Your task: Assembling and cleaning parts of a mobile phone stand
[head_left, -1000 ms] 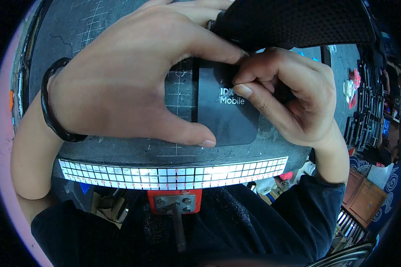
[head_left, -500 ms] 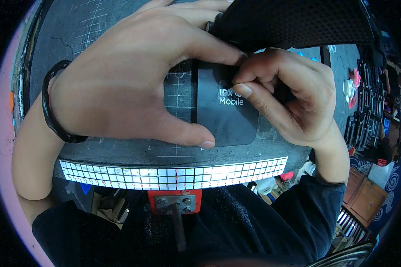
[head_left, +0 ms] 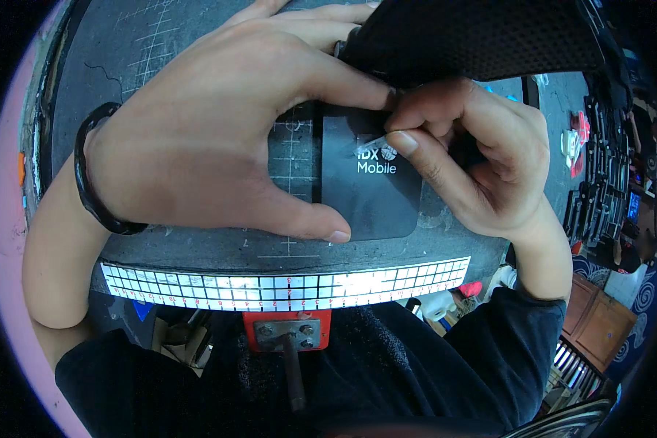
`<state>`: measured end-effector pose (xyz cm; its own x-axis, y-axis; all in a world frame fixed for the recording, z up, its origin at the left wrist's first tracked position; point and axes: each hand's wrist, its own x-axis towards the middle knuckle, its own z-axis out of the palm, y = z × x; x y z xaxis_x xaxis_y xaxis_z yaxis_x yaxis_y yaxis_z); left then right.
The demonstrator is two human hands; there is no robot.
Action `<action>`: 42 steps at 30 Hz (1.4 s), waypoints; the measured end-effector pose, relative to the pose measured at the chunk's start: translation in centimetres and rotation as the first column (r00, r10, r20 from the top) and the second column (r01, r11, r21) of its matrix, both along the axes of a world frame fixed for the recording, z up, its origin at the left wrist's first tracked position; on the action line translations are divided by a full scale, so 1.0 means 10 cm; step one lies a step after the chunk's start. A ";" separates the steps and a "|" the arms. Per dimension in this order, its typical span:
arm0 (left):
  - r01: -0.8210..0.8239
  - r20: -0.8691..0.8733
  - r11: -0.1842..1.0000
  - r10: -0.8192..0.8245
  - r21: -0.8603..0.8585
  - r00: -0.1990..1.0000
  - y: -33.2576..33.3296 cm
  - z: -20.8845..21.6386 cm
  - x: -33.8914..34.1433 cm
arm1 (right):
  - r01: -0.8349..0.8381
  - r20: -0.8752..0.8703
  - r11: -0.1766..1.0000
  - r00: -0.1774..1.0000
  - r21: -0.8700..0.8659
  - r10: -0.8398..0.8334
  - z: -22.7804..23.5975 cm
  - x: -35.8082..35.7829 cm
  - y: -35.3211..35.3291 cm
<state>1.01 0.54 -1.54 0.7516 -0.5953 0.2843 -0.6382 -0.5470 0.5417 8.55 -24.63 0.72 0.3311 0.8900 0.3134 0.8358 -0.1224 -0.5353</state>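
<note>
A dark grey flat panel [head_left: 372,208] with rounded corners and a small white print [head_left: 376,167] lies under my hands. My right hand [head_left: 482,157] pinches a small piece of clear film [head_left: 372,144] between thumb and forefinger. One end of the film is raised at the print's upper edge. My left hand [head_left: 204,131], wearing a black braided bracelet [head_left: 87,175], is spread over the work surface. Its thumb rests at the panel's lower left edge, and its forefinger reaches the far edge. Behind both hands rises a black mesh piece [head_left: 482,40]; how it joins the panel is hidden.
The dark board [head_left: 292,244] has white grid lines. A white gridded ruler strip [head_left: 288,292] runs along its near edge, above a red bracket [head_left: 285,332] with a metal rod. To the right are many dark tools [head_left: 598,168] and a brown wooden panel [head_left: 598,321].
My right thumb and forefinger have shifted slightly up, pulling the clear film away from the print, which shows more fully. My left hand has barely moved.
</note>
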 end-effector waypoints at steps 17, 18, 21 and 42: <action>-0.056 -0.052 0.965 0.071 0.256 0.996 -0.04 0.20 -0.02 | 0.017 -0.041 1.000 0.999 0.014 -0.016 -0.01 -0.03 -0.03; -0.091 -0.020 0.973 0.098 0.211 0.995 -0.03 0.17 -0.02 | 0.008 -0.038 0.999 0.999 0.034 -0.007 -0.02 -0.02 -0.02; -0.098 0.069 0.992 0.093 0.080 0.993 -0.03 0.06 -0.05 | 0.000 -0.035 0.998 0.999 0.056 0.002 -0.04 -0.02 -0.01; -0.051 -0.139 0.994 0.064 0.094 0.988 -0.09 0.29 0.02 | 0.603 0.560 0.797 0.646 0.042 -0.519 0.72 0.69 -0.96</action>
